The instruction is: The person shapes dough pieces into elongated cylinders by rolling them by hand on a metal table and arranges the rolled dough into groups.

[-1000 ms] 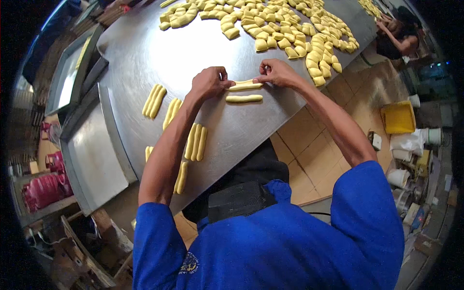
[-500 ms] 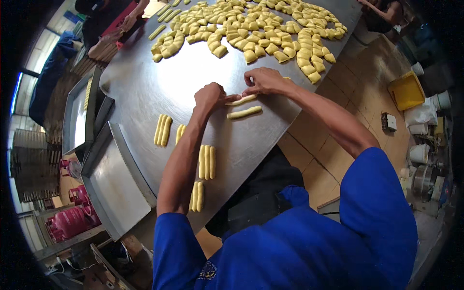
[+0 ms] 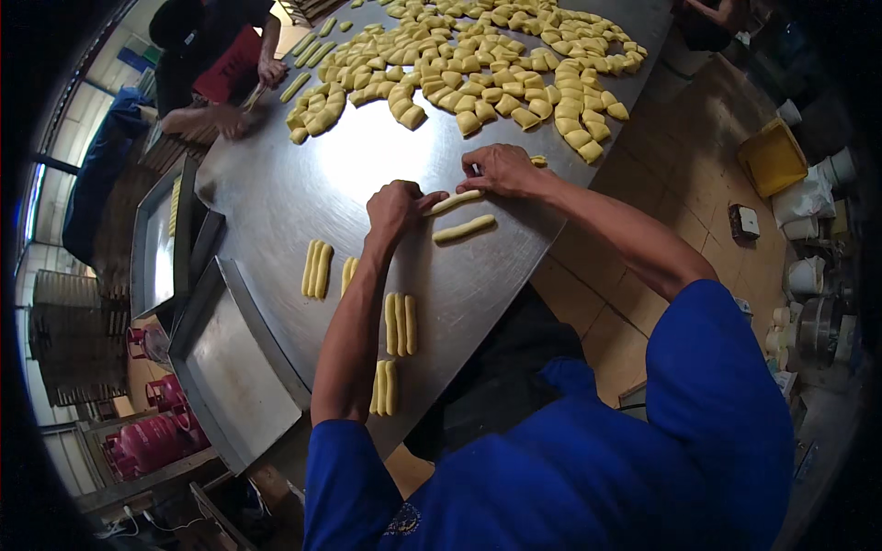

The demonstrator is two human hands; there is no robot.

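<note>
A thin yellow dough stick (image 3: pixel 453 203) lies on the metal table between my hands. My left hand (image 3: pixel 395 208) is closed like a fist, its thumb and fingertips at the stick's left end. At the stick's right end, the curled fingers of my right hand (image 3: pixel 501 171) pinch the dough. Just nearer to me rests a second dough stick (image 3: pixel 464 229), untouched. Left of my left forearm is a group of dough sticks (image 3: pixel 317 269); more sticks (image 3: pixel 401 324) lie to its right, and one group is partly hidden by that forearm. A small dough piece (image 3: pixel 538 161) sits beside my right wrist.
Many cut dough pieces (image 3: pixel 478 78) cover the far side of the metal table (image 3: pixel 276 197). Metal trays (image 3: pixel 234 367) stand along its left edge. Across the far left, another person's hands (image 3: pixel 248 101) work over dough. A yellow crate (image 3: pixel 772 158) is on the floor at right.
The stick between my hands shows more of its length, and my hands sit slightly farther apart. The other person's hands at far left have moved. The whole view has shifted a little.
</note>
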